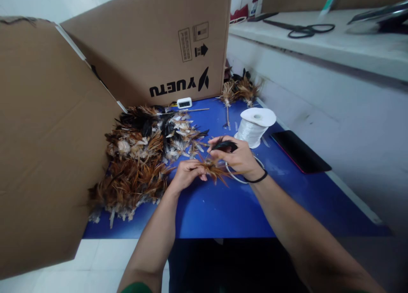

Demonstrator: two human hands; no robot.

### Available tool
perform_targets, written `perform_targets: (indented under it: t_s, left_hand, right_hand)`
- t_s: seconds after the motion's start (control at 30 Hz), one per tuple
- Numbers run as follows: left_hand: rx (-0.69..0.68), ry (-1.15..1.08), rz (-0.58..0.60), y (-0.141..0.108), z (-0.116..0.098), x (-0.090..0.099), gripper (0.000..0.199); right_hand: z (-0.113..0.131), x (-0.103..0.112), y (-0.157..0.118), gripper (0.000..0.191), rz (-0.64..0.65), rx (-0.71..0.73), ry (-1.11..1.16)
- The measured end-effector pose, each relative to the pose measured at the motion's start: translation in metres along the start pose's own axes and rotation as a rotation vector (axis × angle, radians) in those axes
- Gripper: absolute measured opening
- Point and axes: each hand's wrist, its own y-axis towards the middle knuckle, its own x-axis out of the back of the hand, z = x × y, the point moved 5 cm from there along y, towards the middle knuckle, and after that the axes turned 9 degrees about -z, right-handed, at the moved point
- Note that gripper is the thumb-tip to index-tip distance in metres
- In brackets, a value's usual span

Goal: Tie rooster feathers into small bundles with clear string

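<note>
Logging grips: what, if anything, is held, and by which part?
Left hand: brown feather bunch, by its left end. Right hand: black feathers, exact hold point unclear.

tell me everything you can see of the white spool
The spool stands on end on the blue table, between the right hand and the dark phone. Its round, flat white top flange has a hole in the middle. Below, whitish, slightly shiny line or ribbon is wound thickly around it; the exact material is unclear. The lower rim is partly hidden. The right hand is very near, but contact cannot be told.
</note>
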Motion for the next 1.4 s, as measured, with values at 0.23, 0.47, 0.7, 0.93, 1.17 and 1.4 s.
perform_targets:
  t_s: [0.23,0.47,0.7,0.93,1.17,1.4]
  left_hand:
    - [0.092,-0.06,0.058,0.0,-0.007,-0.004,0.041]
    - [0.235,-0.143,0.171,-0.003,-0.001,-0.012,0.045]
    - [0.257,-0.124,0.178,-0.003,0.001,-0.012,0.047]
    - [0.258,-0.136,0.175,-0.003,0.0,-0.012,0.045]
    - [0.288,-0.121,0.153,-0.004,-0.001,-0.011,0.043]
    - [0.331,-0.167,0.138,-0.005,0.002,-0.012,0.04]
  right_hand:
    - [0.0,-0.002,-0.004,0.031,0.114,0.024,0.015]
    - [-0.002,-0.004,-0.008,0.029,0.221,-0.021,0.0]
    - [-0.003,-0.005,-0.01,0.023,0.29,-0.015,-0.025]
    - [-0.002,-0.006,-0.01,0.024,0.299,-0.012,-0.024]
    - [-0.004,-0.005,-0.012,0.031,0.269,-0.02,0.018]
    - [-0.003,-0.001,-0.01,0.031,0.218,-0.023,0.035]
